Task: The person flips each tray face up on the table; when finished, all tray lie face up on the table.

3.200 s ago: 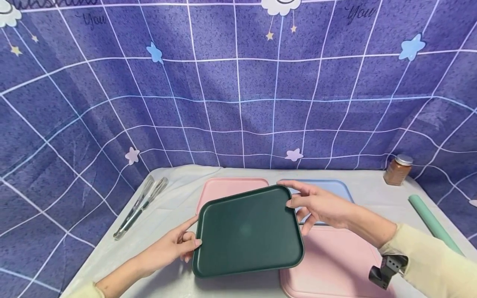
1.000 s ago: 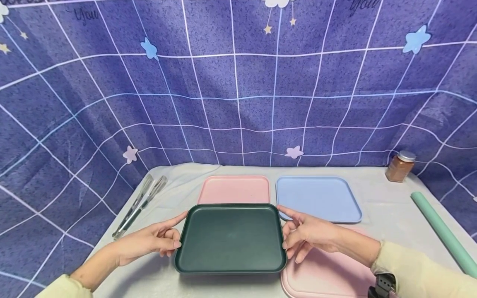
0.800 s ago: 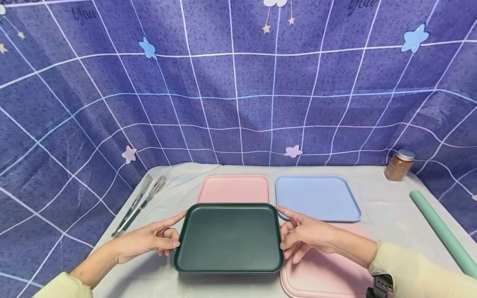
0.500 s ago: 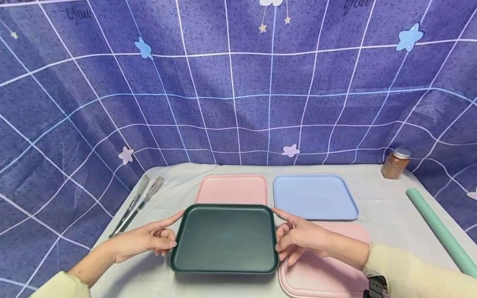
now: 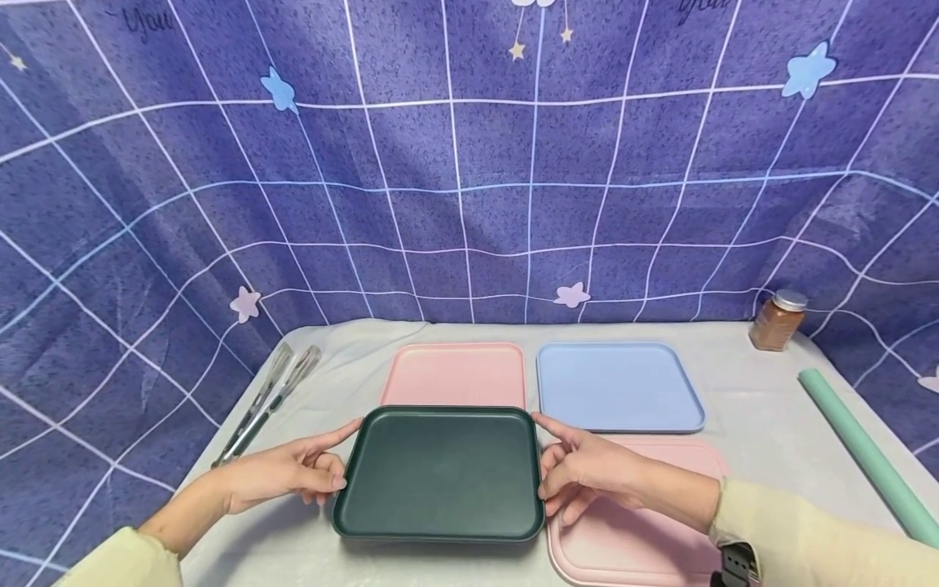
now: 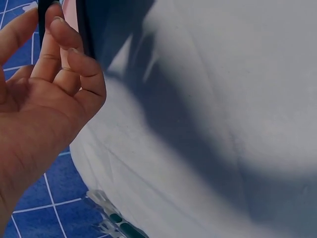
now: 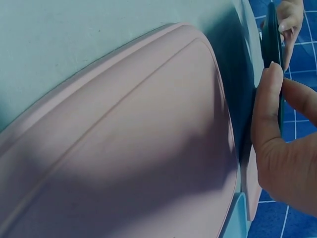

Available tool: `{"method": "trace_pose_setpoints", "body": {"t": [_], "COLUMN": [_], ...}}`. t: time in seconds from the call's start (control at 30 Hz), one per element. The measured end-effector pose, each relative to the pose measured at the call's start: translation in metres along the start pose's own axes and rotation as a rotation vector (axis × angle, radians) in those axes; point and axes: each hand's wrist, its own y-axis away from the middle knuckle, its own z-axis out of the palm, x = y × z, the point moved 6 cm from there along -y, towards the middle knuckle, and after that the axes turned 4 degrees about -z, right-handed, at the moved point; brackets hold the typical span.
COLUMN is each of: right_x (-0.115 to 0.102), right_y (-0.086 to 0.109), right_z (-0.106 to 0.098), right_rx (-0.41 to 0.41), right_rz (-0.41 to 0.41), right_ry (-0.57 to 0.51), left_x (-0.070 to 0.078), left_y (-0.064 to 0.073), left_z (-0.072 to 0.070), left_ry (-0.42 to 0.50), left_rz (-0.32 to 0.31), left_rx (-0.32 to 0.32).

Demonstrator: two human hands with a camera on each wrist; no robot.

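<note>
A dark green rectangular tray (image 5: 440, 473) is held between both hands at the front of the table, roughly level. At its left edge my left hand (image 5: 275, 473) pinches the rim, index finger stretched toward the far corner. My right hand (image 5: 594, 469) grips the right rim the same way, thumb on top. In the right wrist view the tray (image 7: 272, 39) shows edge-on between thumb and fingers. Shadow falls on the cloth below. Right under my right hand lies a larger pink piece (image 5: 638, 546) with rounded corners and a stepped rim.
Behind the green tray lie a pink tray (image 5: 455, 371) and a blue tray (image 5: 619, 387). Metal tongs (image 5: 267, 403) rest at the left edge. At the right are a brown jar (image 5: 778, 322) with a silver lid and a green roll (image 5: 866, 452). A purple curtain (image 5: 469, 163) hangs behind.
Over about three seconds the green tray has gone from tilted, right side higher, to level, and shifted left, uncovering the blue tray. In the last second it stays nearly still.
</note>
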Motion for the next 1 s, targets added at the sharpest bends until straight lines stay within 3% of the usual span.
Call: {"method": "trace_pose_setpoints", "body": {"t": [0.6,1.0], "right_x": [0.019,0.020], "right_y": [-0.009,-0.011], "right_z": [0.010,0.016], "right_rx": [-0.001,0.022], "right_rz": [0.060,0.086], "right_ry": [0.031,0.090], "left_x": [-0.028,-0.035], "left_y": [-0.006,-0.011], "left_z": [-0.002,-0.001], "left_ry": [-0.026,-0.067], "left_rz": [-0.093,-0.131], "left_rx": [0.026,0.033]}}
